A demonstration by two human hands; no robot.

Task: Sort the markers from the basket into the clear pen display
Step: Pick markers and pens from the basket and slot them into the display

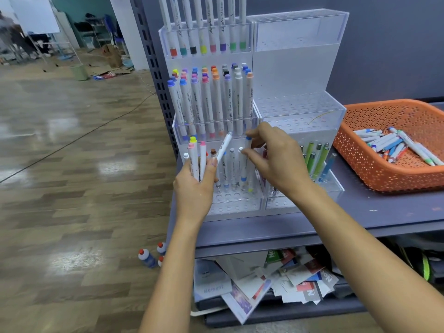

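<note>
A tiered clear pen display (298, 109) stands on the grey shelf; its left half holds rows of white markers with coloured caps. My left hand (195, 188) grips a bundle of white markers (195, 159) with yellow, pink and white caps, one tilted right, in front of the lowest left tier. My right hand (276, 157) pinches a blue-capped marker (246, 159) that stands upright in that lowest tier. An orange perforated basket (374, 174) at the right holds several loose markers (394, 145).
Green and blue pens (317, 159) stand in the lower right section of the display. The shelf below holds a heap of papers and cards (276, 280). Small bottles (150, 257) stand on the wooden floor at the left.
</note>
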